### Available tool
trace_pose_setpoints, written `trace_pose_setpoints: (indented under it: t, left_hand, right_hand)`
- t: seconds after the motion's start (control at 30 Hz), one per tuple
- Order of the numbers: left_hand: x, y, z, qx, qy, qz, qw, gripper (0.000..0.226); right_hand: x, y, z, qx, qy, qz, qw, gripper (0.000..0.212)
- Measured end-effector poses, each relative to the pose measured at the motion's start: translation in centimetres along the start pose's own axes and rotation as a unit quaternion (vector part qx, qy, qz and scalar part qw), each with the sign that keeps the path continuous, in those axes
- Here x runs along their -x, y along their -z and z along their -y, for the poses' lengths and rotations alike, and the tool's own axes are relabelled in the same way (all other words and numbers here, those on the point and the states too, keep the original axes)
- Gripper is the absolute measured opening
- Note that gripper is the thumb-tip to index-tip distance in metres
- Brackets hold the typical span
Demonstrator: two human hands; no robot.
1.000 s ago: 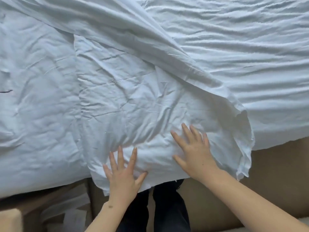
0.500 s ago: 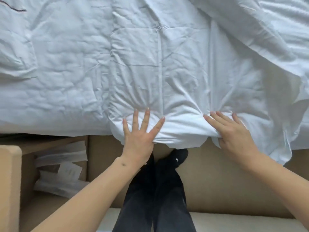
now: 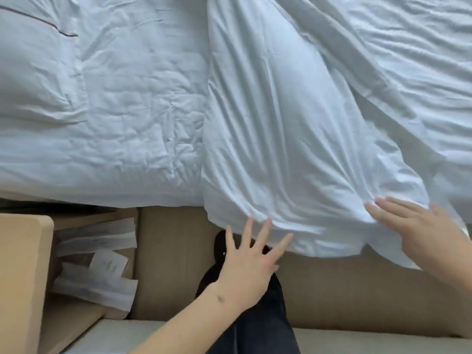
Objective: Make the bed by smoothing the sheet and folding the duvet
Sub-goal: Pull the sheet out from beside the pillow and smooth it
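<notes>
A white duvet (image 3: 281, 139) lies folded over on the bed, its near end hanging a little past the bed's edge. The wrinkled white sheet (image 3: 115, 111) covers the mattress to the left, and more rumpled white cloth (image 3: 421, 60) lies at the right. My left hand (image 3: 249, 261) is spread with straight fingers just below the duvet's lower hem, fingertips at its edge. My right hand (image 3: 419, 231) lies flat with straight fingers on the duvet's lower right corner.
A tan bed base (image 3: 173, 251) runs under the mattress. At the left stands a light wooden box edge (image 3: 20, 277), with white paper slips (image 3: 97, 261) in the gap beside it. My dark trouser legs (image 3: 255, 323) are between my arms.
Both hands have slid toward me, from flat on the duvet's surface down to its lower hem. The view has shifted left along the bed, and the duvet's near end now overhangs the edge.
</notes>
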State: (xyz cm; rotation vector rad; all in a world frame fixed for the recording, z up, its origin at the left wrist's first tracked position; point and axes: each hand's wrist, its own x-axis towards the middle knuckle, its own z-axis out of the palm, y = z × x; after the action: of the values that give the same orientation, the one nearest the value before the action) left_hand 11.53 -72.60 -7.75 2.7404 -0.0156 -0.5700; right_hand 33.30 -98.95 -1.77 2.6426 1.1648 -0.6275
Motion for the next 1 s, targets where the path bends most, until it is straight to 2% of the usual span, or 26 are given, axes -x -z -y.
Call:
trace_pose_setpoints:
  t: [0.03,0.07,0.1,0.13,0.2,0.23,0.3,0.37,0.43,0.53,0.7,0.77,0.83,0.9,0.97,1.0]
  left_hand:
    - [0.8,-1.3,0.3,0.03,0.05,0.009,0.998,0.087]
    - [1.5,-2.1,1.0,0.085,0.11,-0.003,0.99,0.087]
    - [1.9,-2.5,2.0,0.155,0.174,-0.034,0.972,0.085]
    - [2.0,-2.6,3.2,0.225,0.233,-0.078,0.943,0.082]
    - [1.3,-2.0,5.8,0.332,0.311,-0.158,0.877,0.08]
    - [0.4,-1.5,6.9,0.368,0.325,-0.178,0.853,0.082]
    - [-1.7,-0.2,8.3,0.428,0.314,-0.186,0.827,0.088]
    - [-3.9,0.8,9.3,0.466,0.315,-0.182,0.807,0.096]
    - [-5.6,1.5,9.9,0.482,0.331,-0.177,0.792,0.11]
    - [-6.0,2.6,9.2,0.501,0.337,-0.18,0.777,0.121]
    - [-6.4,4.5,5.9,0.53,0.292,-0.24,0.759,0.087]
    - [-4.6,3.9,6.3,0.525,0.306,-0.26,0.751,0.081]
    - [-2.2,2.6,7.1,0.511,0.346,-0.246,0.747,0.079]
    - [-1.4,1.8,7.9,0.486,0.367,-0.206,0.766,0.083]
    - [-1.9,1.0,8.9,0.432,0.383,-0.139,0.805,0.091]
    - [-2.4,0.6,9.3,0.396,0.393,-0.113,0.822,0.094]
  right_hand:
    - [0.0,-0.7,-0.2,0.016,-0.055,0.137,0.989,0.09]
    - [0.1,-1.7,-0.4,0.007,-0.102,0.227,0.969,0.077]
    - [0.3,-2.3,-0.5,-0.021,-0.135,0.255,0.957,0.066]
    - [0.6,-3.1,-0.6,-0.056,-0.138,0.226,0.963,0.06]
    - [0.3,-4.8,-0.8,-0.106,-0.132,0.086,0.982,0.058]
    - [-0.4,-5.0,-0.5,-0.133,-0.135,0.024,0.982,0.059]
    - [-2.5,-5.4,-0.4,-0.17,-0.133,-0.066,0.974,0.061]
    - [-4.6,-5.3,-0.5,-0.178,-0.137,-0.094,0.97,0.061]
    - [-5.9,-5.4,-0.9,-0.197,-0.179,-0.083,0.96,0.062]
    - [-6.7,-5.9,-0.1,-0.219,-0.206,-0.061,0.952,0.064]
    - [-7.4,-6.7,1.6,-0.198,-0.226,-0.039,0.953,0.071]
    - [-7.7,-6.7,1.4,-0.197,-0.221,-0.034,0.954,0.072]
    - [-7.1,-6.7,0.9,-0.193,-0.209,-0.024,0.958,0.072]
    - [-6.3,-6.5,0.4,-0.184,-0.18,0.007,0.966,0.074]
    - [-5.7,-6.2,-0.9,-0.169,-0.157,0.026,0.973,0.076]
    - [-5.4,-5.9,-1.7,-0.168,-0.154,0.01,0.974,0.074]
